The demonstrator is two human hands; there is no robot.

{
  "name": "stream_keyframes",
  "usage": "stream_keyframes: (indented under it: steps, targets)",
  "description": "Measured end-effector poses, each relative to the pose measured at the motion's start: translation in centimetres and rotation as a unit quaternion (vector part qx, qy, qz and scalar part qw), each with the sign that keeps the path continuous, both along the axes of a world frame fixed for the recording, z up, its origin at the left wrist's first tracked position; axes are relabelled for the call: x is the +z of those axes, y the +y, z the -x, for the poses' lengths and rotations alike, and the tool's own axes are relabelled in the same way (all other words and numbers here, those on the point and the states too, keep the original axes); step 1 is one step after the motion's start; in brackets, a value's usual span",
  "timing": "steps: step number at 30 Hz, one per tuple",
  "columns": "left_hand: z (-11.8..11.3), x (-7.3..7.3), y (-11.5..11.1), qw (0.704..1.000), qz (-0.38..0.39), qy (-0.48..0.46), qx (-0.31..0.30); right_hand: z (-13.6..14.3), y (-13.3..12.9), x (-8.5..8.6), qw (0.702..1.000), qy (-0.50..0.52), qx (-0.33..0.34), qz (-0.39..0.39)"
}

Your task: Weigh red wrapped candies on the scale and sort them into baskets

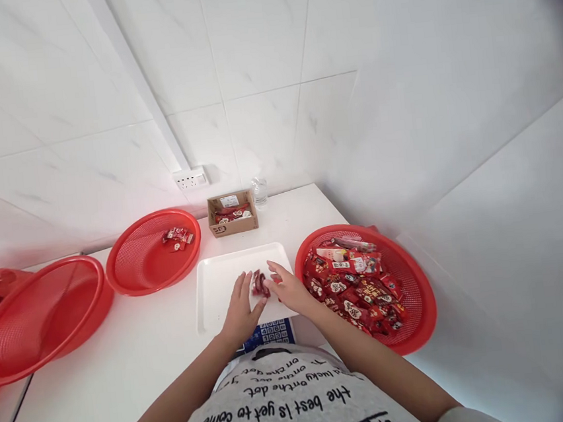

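Observation:
On a white tray (214, 290) lies a small group of red packets (259, 283), between my two hands. My left hand (240, 313) is at the near left of the packets, fingers stretched out and thumb apart, its fingertips close to them. From the right, my right hand (290, 290) reaches over the tray's edge with its fingers spread beside the packets. A bit of red shows by its fingers; whether it touches that is hard to make out. Under the tray's near edge sits a blue number keypad (276, 332), like that of a weighing scale.
To the right stands a red basket (421, 290) full of red packets. A second red basket (127, 262) at the left holds a few packets, with another red basket (86, 306) beyond it. Behind the tray are a cardboard box (236, 226) of packets and a clear container (260, 192).

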State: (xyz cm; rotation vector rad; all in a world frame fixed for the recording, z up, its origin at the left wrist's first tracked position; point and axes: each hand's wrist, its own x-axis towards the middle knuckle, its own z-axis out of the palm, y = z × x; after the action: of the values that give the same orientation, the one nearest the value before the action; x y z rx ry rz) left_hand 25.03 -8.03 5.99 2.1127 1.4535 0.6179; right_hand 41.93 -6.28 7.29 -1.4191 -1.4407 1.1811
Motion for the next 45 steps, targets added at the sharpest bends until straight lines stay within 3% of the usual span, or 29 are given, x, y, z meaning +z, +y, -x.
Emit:
stream_keyframes:
  steps: [4, 8, 15, 18, 26, 29, 34, 39, 42, 45]
  targets:
    - [0.9, -1.2, -0.2, 0.997, -0.017, 0.074, -0.013, -1.5, -1.0, -1.1, 0.991, -0.106, -0.027, -0.075]
    - [0.1, -1.5, 0.1, 0.985, -0.026, 0.163, -0.050, -4.2, -2.2, -2.0, 0.968, -0.204, -0.082, -0.124]
    - [-3.0, -1.3, 1.3, 0.955, -0.027, 0.224, -0.193, -7.9, -4.0, -3.8, 0.934, -0.322, -0.113, -0.107]
    - [-3.2, -1.8, 1.5, 0.948, 0.005, 0.239, -0.208, -9.5, -4.0, -4.0, 0.917, -0.372, -0.119, -0.080]
    - [-1.6, -2.5, 1.0, 0.955, -0.037, 0.259, -0.138, -12.7, -2.6, -4.8, 0.879, -0.461, -0.118, 0.040]
    - [-1.2, -3.0, 1.2, 0.961, -0.058, 0.236, -0.134, -12.7, -2.6, -5.3, 0.875, -0.473, -0.095, 0.042]
    - [0.3, -2.9, 1.5, 0.972, -0.030, 0.184, -0.142, -12.6, -3.0, -4.9, 0.879, -0.468, -0.092, 0.022]
    - [1.5, -1.2, 0.9, 0.992, 0.006, 0.098, -0.076, -12.8, -4.0, -3.7, 0.890, -0.449, -0.080, 0.014]
    - [1.4, 0.6, 0.4, 0.997, 0.068, 0.015, 0.014, -12.8, -4.1, -2.9, 0.908, -0.417, -0.043, 0.023]
    - [0.9, 2.4, 0.2, 0.975, 0.163, -0.100, 0.112, -13.1, -3.4, -2.6, 0.936, -0.349, -0.034, 0.010]
